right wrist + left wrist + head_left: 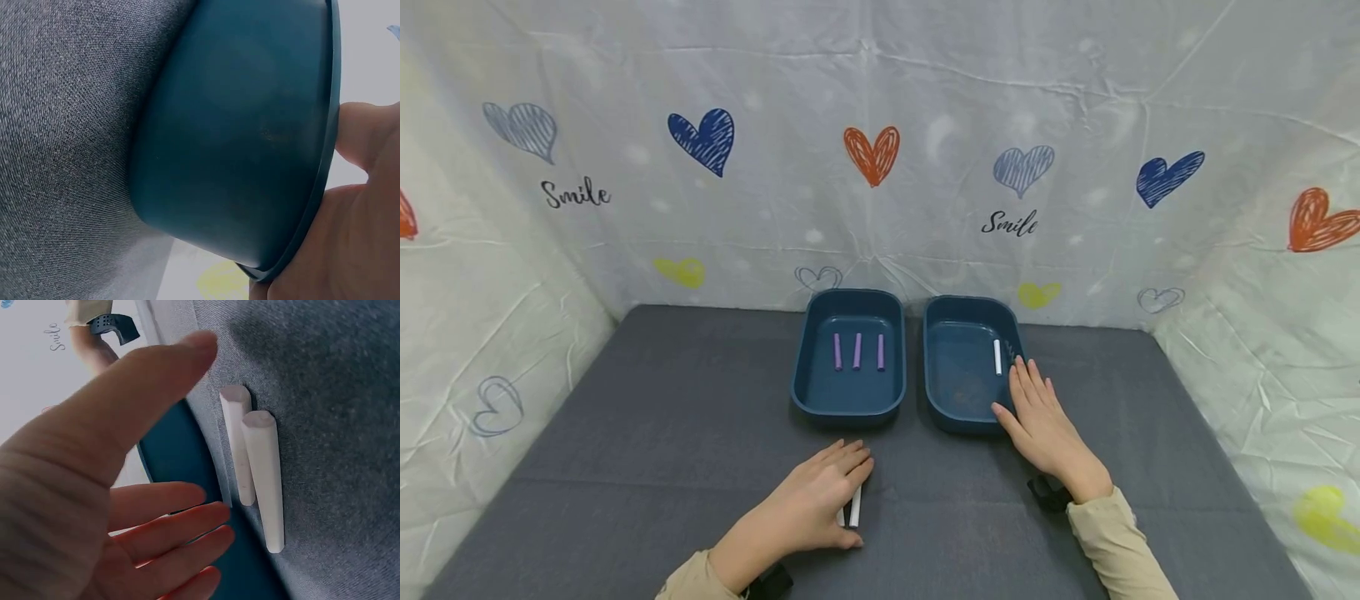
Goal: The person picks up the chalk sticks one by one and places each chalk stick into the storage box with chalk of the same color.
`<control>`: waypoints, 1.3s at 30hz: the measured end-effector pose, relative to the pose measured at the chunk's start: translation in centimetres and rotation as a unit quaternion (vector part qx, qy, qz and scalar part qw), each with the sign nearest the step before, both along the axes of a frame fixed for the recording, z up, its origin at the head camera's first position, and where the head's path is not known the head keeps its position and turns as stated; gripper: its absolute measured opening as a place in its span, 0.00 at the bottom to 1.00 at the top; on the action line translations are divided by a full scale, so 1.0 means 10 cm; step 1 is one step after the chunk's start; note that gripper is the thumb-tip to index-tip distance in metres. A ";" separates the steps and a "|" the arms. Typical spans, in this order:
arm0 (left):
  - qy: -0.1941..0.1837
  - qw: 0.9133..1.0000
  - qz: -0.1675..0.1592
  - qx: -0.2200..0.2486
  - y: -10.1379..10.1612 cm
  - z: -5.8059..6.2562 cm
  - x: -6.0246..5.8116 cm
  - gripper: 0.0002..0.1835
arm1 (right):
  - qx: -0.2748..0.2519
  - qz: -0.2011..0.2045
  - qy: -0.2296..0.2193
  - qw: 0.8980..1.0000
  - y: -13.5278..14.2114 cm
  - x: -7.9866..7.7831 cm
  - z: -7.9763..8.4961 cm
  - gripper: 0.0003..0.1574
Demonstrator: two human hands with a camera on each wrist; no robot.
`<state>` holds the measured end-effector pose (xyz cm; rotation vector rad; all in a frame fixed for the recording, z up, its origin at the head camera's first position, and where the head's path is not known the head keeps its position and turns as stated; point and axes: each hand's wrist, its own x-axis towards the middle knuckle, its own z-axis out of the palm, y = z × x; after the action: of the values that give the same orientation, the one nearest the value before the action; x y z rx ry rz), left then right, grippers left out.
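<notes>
My left hand (811,502) is over two white chalk sticks (264,484) lying side by side on the grey cloth. In the left wrist view its thumb and fingers are spread, with a gap between them and the chalk. My right hand (1047,427) rests with extended fingers on the right rim of the right blue bin (961,358); the right wrist view shows it along the rim (320,181). Inside that bin lies one white chalk stick (997,357). Three purple chalk sticks (857,352) lie in a row in the left blue bin (848,398).
Both bins stand side by side at the back of the cloth-covered table (647,433), with a narrow gap between them. Behind them hangs a white curtain (775,208) printed with hearts, and it also encloses the left and right sides.
</notes>
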<state>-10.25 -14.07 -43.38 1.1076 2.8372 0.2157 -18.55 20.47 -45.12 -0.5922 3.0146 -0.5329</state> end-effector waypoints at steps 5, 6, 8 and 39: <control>-0.018 1.000 0.001 -0.019 0.02 -0.02 -0.02 0.44 | 0.000 0.001 0.001 1.000 0.00 -0.01 0.00 0.49; -0.021 1.000 0.000 -0.018 0.02 -0.02 -0.03 0.43 | 0.000 0.001 0.001 1.000 0.00 -0.01 0.00 0.49; -0.027 1.000 -0.001 -0.012 0.02 -0.02 -0.04 0.40 | -0.001 0.001 0.002 1.000 0.00 0.00 0.00 0.49; -0.033 0.998 -0.008 0.050 0.50 0.03 -0.14 0.37 | -0.007 -0.001 -0.001 1.000 0.01 -0.01 0.00 0.49</control>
<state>-11.67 -9.07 -43.05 1.1203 2.7854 0.3888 -18.63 20.62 -45.12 -0.5884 3.0119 -0.5553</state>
